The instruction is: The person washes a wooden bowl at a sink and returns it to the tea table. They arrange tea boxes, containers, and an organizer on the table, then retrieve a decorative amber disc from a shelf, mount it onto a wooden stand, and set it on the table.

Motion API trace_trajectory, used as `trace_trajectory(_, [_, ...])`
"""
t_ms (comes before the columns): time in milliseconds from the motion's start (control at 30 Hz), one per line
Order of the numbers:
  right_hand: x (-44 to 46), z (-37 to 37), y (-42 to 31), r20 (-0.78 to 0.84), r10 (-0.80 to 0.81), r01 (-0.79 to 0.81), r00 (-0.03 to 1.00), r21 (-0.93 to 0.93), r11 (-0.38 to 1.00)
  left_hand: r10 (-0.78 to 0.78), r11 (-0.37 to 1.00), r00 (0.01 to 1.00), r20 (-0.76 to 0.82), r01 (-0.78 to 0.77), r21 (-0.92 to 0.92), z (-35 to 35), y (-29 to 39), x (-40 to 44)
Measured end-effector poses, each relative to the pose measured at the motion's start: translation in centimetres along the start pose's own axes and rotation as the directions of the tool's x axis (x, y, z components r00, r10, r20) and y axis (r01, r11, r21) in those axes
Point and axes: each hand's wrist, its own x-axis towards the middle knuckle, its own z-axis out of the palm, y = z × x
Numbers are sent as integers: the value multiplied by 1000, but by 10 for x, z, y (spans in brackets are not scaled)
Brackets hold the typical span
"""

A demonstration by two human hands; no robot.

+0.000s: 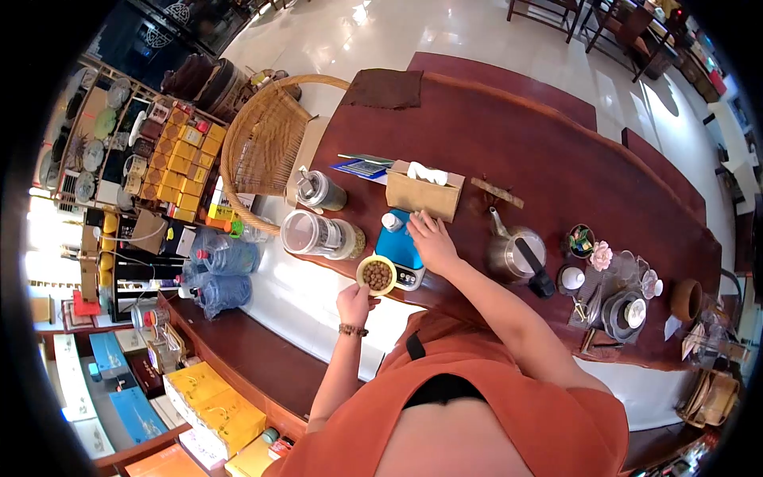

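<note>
My left hand (354,305) is closed on the near rim of a small yellow bowl (389,265). Inside the bowl lie several round brown balls (377,276) whose kind I cannot make out. My right hand (433,242) lies with fingers stretched out over the right side of a blue-topped kitchen scale (404,251), beside the tissue box. On the scale's far left corner stands a small white container (391,222). The bowl is just left of the scale's front panel, at the table's near edge.
A brown tissue box (421,195) stands behind the scale. Left of it are a clear lidded jar (308,233) and a metal-topped canister (320,191). A steel kettle (515,254) and glass tea ware (622,314) stand to the right. A wicker chair (266,147) is beyond the table's left end.
</note>
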Motion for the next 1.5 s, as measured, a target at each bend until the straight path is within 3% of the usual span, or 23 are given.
trace_trajectory(67, [-9, 9, -2, 116, -12, 23, 993, -96, 995, -14, 1000, 1000, 19, 15, -28, -12, -5, 0])
trace_trajectory(100, [-17, 17, -7, -8, -45, 44, 999, -95, 995, -22, 999, 999, 32, 23, -42, -16, -4, -1])
trace_trajectory(200, [-28, 28, -27, -27, -54, 54, 998, -2, 999, -46, 994, 997, 54, 51, -94, -22, 0, -3])
trace_trajectory(233, [-25, 30, -33, -55, -94, 90, 994, -66, 994, -52, 993, 997, 62, 58, -104, -23, 1, -2])
trace_trajectory(333, [-9, 49, -47, -25, -35, 37, 999, 77, 996, -39, 994, 996, 82, 47, -100, -20, 10, -1])
trace_trajectory(467, [2, 34, -56, 0, 98, -89, 995, 421, 903, 24, 996, 992, 120, -14, -84, -6, 28, 2])
trace_trajectory(500, [0, 20, -55, -83, 153, -93, 985, 495, 864, 50, 995, 988, 149, -37, -91, 0, 27, 8])
trace_trajectory(600, [-30, 4, -33, -39, 457, -375, 889, 511, 773, 109, 992, 973, 206, -91, -93, 34, 27, 27])
trace_trajectory(667, [-55, -7, -19, -88, 570, -449, 817, 522, 725, 76, 983, 965, 250, -31, -179, 64, 12, 52])
trace_trajectory(833, [-104, -43, -16, 71, 596, -529, 800, 552, 645, -13, 992, 989, 146, 30, -118, 111, 14, 79])
trace_trajectory(933, [-118, -94, -35, -29, 615, -472, 788, 613, 634, 28, 998, 992, 123, -21, -55, 111, 3, 95])
trace_trajectory(967, [-119, -117, -40, -193, 574, -409, 796, 528, 745, 40, 998, 989, 145, -32, -52, 109, 2, 98])
trace_trajectory(1000, [-123, -136, -43, -244, 644, -470, 725, 508, 722, 8, 999, 990, 144, 0, -55, 107, 6, 96])
trace_trajectory(1033, [-133, -146, -33, -430, 556, -465, 711, 307, 831, -13, 997, 985, 169, 26, -75, 106, 4, 97])
trace_trajectory(1133, [-153, -183, -2, -511, 619, -684, 596, 80, 725, -52, 996, 970, 238, 67, -56, 98, 6, 91])
trace_trajectory(1200, [-178, -181, 28, -160, 787, -770, 596, 165, 616, -76, 996, 972, 223, 86, -38, 91, 12, 77])
trace_trajectory(1233, [-188, -172, 38, -63, 810, -777, 583, 249, 579, -51, 998, 972, 228, 54, -8, 87, 10, 71])
trace_trajectory(1267, [-178, -180, 36, 30, 864, -807, 503, 373, 457, -26, 1000, 973, 227, 22, 21, 82, 7, 66])
trace_trajectory(1333, [-187, -167, 50, 114, 869, -839, 481, 349, 418, 45, 998, 964, 262, -54, 30, 74, -1, 58])
trace_trajectory(1433, [-187, -159, 35, 155, 814, -786, 560, 408, 464, 107, 986, 939, 326, -142, 84, 69, -3, 47])
trace_trajectory(1500, [-185, -155, 21, 186, 829, -795, 528, 452, 405, 140, 980, 926, 350, -179, 82, 69, -9, 45])
